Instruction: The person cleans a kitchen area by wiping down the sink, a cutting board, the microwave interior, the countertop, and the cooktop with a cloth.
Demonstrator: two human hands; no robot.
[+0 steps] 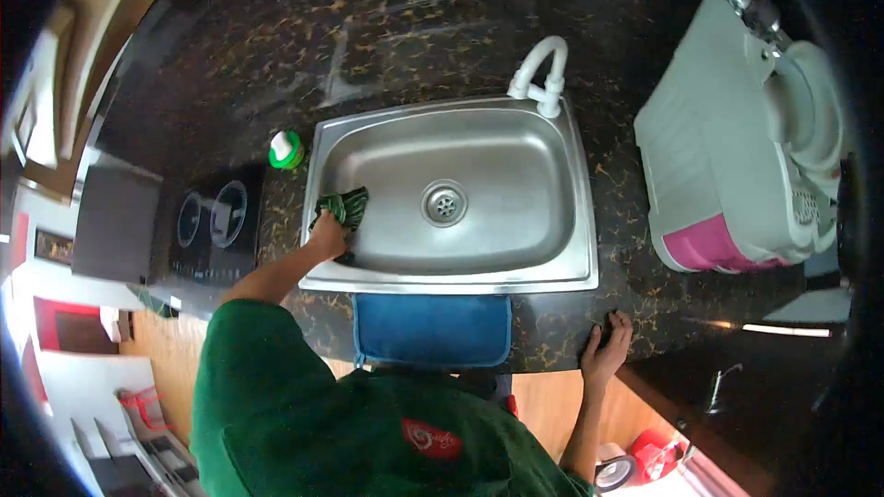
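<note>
My left hand (329, 237) is closed on a dark green patterned cloth (346, 207) at the left end of the steel sink (396, 161). The cloth lies against the sink's inner left wall. My right hand (608, 346) rests on the front edge of the dark speckled counter (552, 322), right of the sink, holding nothing, its fingers apart. A blue mat (433, 327) lies along the counter edge in front of the sink.
A white faucet (543, 78) stands at the sink's back right corner. Left of the sink are a green-topped bottle (286, 150) and a black cooktop (214, 221). A white dish rack (700, 138) with plates and spoons stands at the right.
</note>
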